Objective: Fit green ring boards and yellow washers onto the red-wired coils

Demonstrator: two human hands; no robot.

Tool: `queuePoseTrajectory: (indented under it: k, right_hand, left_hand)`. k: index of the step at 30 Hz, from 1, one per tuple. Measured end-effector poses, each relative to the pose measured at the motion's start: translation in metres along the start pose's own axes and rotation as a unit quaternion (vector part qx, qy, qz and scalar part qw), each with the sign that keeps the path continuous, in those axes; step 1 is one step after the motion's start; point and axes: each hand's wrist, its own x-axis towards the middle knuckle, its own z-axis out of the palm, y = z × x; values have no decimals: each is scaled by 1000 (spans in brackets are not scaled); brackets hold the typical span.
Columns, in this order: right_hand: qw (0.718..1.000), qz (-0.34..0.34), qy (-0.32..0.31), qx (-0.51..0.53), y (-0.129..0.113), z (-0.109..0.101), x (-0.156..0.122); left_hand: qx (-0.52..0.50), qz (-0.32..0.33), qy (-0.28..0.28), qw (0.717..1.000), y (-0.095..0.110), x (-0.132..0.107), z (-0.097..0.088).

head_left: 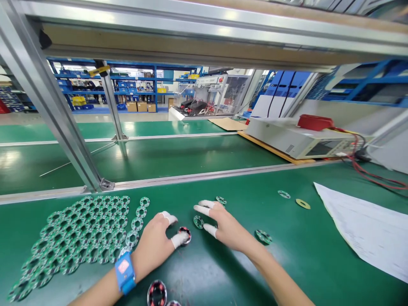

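My left hand (157,236), with white finger cots and a blue wrist strap (125,273), rests low over the bench. Its thumb lies on a ring-shaped part (189,236) with red and black segments, while its fingers stay apart from the thumb. My right hand (225,223), also in finger cots, is spread with its fingertips beside a small green ring-shaped circuit board (196,221); whether they touch it I cannot tell. Just beyond the right fingers lies another green ring board (221,199). Nearer me sits a larger red-and-black ring (148,293), with part of another at the frame's bottom edge.
Many green ring boards (102,222) lie in rows at left. Right of my hands are a ring board (263,242), another (283,194), a yellow ring (302,204) and paper sheets (369,231). A metal post (57,93) and a grey instrument (277,136) stand behind.
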Motion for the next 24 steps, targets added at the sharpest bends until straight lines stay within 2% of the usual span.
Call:
queuePoseTrajectory:
  k: [3,6,8,10,12,14,15,17,20,24]
  right_hand:
    - [999,-37,0,-6,-4,5,0]
    - [999,2,44,22,-7,8,2]
    - [992,34,86,91,-10,10,5]
    - [966,65,122,220,-17,15,7]
    - [920,89,135,356,-26,22,9]
    - [885,101,137,433,-37,27,8]
    - [880,102,141,443,-43,28,7]
    - [885,93,151,430,-52,28,4]
    - [921,62,143,357,-58,24,-2]
    - [960,45,153,232,-46,22,-3]
  left_hand:
    - [-58,3,20,998,-5,6,-4]
    - [-102,10,50,993,-7,9,-7]
    - [-121,14,67,990,-5,9,-8]
    - [-131,23,73,988,0,8,-9]
    - [-142,43,53,987,5,7,-9]
    - [-159,63,16,985,9,6,-9]
    - [-166,69,3,984,10,6,-9]
    - [-174,68,0,982,11,6,-9]
    - [-180,52,14,982,10,7,-7]
    - [-145,43,2,989,4,8,-4]
